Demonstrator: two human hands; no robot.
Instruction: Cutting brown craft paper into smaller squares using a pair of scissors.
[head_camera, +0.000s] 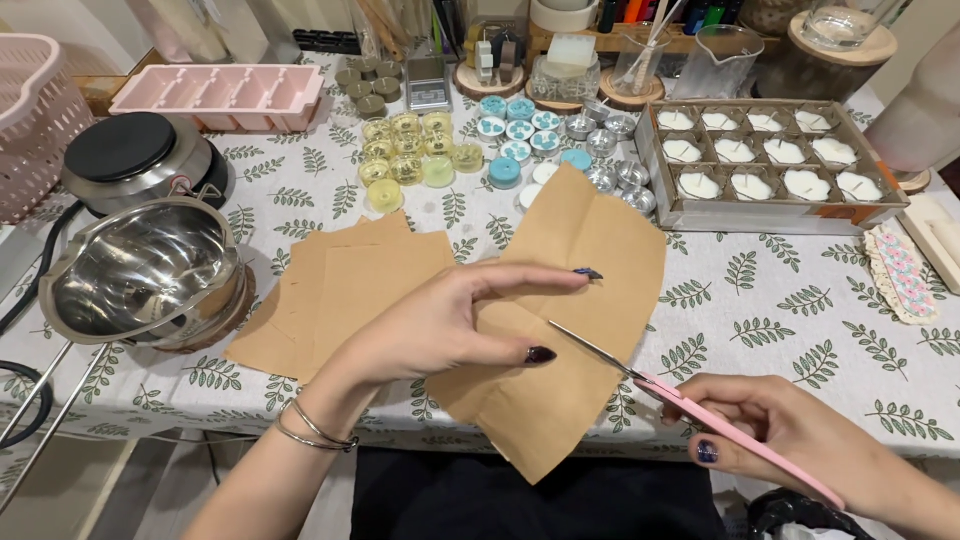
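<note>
Left hand (430, 325): fingers extended and slightly spread, thumb and forefinger pinching the brown paper sheet (570, 320) held up above the table edge (150, 400).

Right hand (790, 430): fingers curled closed around the pink handles of the scissors (660, 385); blades nearly closed, tips on the paper sheet just beside the left thumb. Whether the blades actually bite into the paper: not clear from this angle.

Left of the paper sheet, flat on the leaf-print cloth: stack of brown sheets (340, 290).

Further left of the paper sheet: steel bowl (145, 275), nothing visible inside, with a round hot plate (135, 155) behind it.

Behind the paper sheet: loose cluster of yellow cups (410, 150), blue cups (515, 135) and silver cups (615, 165).

Behind and right of the paper sheet: cardboard tray (770, 215), holding rows of white candles in small cups.

Far behind and left of the paper sheet: pink mould tray (220, 95), compartments apparently unfilled.
</note>
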